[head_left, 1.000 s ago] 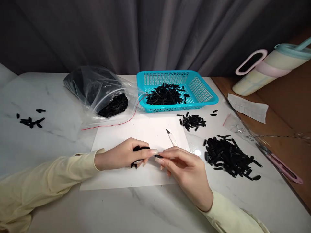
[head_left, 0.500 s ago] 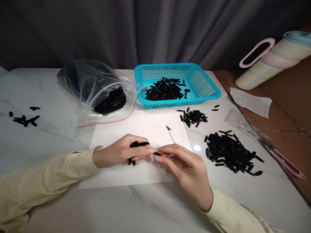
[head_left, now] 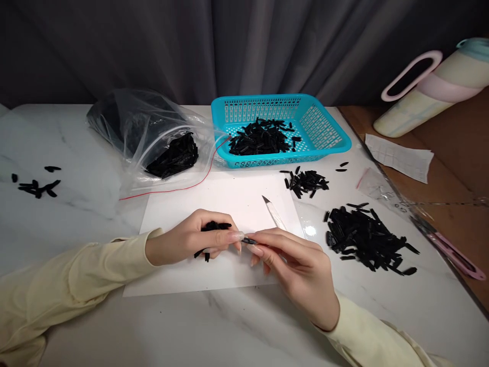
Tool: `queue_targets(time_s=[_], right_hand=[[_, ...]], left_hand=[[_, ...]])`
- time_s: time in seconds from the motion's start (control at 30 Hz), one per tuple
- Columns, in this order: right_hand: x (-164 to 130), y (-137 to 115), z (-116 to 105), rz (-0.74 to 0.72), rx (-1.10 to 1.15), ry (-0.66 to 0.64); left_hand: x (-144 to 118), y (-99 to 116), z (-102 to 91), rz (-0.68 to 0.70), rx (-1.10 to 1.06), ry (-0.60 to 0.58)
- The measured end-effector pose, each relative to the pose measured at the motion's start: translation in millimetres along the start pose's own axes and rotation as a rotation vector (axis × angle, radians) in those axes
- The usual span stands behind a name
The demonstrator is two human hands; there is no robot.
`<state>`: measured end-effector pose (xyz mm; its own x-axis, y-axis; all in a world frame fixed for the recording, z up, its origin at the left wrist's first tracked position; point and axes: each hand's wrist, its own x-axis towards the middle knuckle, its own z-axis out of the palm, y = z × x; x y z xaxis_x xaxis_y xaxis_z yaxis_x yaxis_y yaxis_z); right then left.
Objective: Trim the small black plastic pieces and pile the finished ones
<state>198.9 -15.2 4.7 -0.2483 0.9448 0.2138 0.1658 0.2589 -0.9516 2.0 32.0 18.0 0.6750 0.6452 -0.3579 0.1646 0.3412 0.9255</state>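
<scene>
My left hand (head_left: 208, 238) is closed around several thin black slivers (head_left: 217, 225), whose ends poke out above and below the fingers. Between its thumb and forefinger it pinches one end of a single black sliver (head_left: 249, 241). The thumb and fingertips of my right hand (head_left: 296, 267) grip the other end of that piece. Both hands are over a white sheet of paper (head_left: 171, 280). Just beyond my right hand lies a craft knife (head_left: 273, 211) with a pointed dark blade, its lower end hidden behind the fingers.
A blue basket (head_left: 290, 159) holds black slivers. Left of it lies a clear zip bag (head_left: 137, 120) of the same, with a red string (head_left: 171, 190). Loose piles (head_left: 369, 239) lie right. Pink-handled scissors (head_left: 454, 250), a paper slip (head_left: 401, 155) and a bottle (head_left: 431, 97) are farther right.
The sliver between my hands has turned slightly and shows a shinier, grooved face. My right fingers have shifted a little; the left hand keeps its bunch. The view has tilted slightly.
</scene>
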Motion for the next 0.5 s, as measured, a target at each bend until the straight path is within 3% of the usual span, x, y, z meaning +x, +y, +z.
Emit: queue_targets(time_s=[0.5], right_hand=[[-2.0,0.5,-1.4,0.032,0.062,-0.023]], left_hand=[[-3.0,0.6,3.7,0.077,0.149,0.113]])
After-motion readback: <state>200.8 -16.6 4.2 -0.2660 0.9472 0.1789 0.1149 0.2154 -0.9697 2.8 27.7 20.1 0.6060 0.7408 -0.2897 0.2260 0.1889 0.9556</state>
